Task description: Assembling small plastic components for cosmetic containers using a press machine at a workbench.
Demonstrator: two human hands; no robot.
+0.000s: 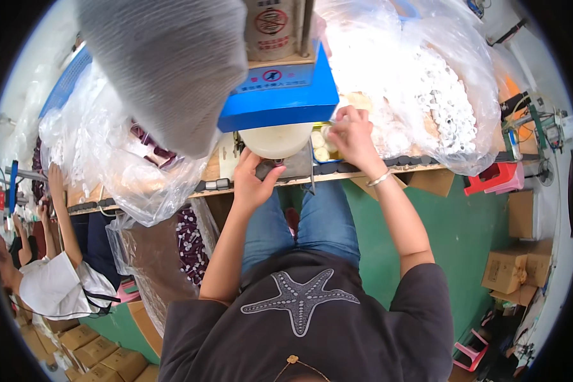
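The person is sitting at a long workbench point(426, 167), and the left hand point(253, 181) is reaching up under the blue machine point(280, 95), fingers curled around a small dark part point(275, 169) sitting just below the pale round dome point(277, 139) — a pinch, thumb and fingers closing on it, though what exactly lies between them is too small to make out. The right hand point(352, 135) is dipping into a little tray point(318, 157) of cream-coloured round pieces point(318, 140) just beside the dome, fingers bunched down among them; whether one is already picked up, I cannot tell. This looks like the feeding step: one hand steadying at the machine's mouth, the other fetching a piece. The next move, by my reckoning, is calling for a short, careful carry from tray to dome, since the two sit nearly touching. Room is tight: the blue housing is overhanging both hands, the bench edge is running right under the wrists, and big clear bags of white parts point(445, 102) are crowding the right side. Another bag point(108, 159) is bulging at the left, where another person's arm point(60, 210) is working well apart.
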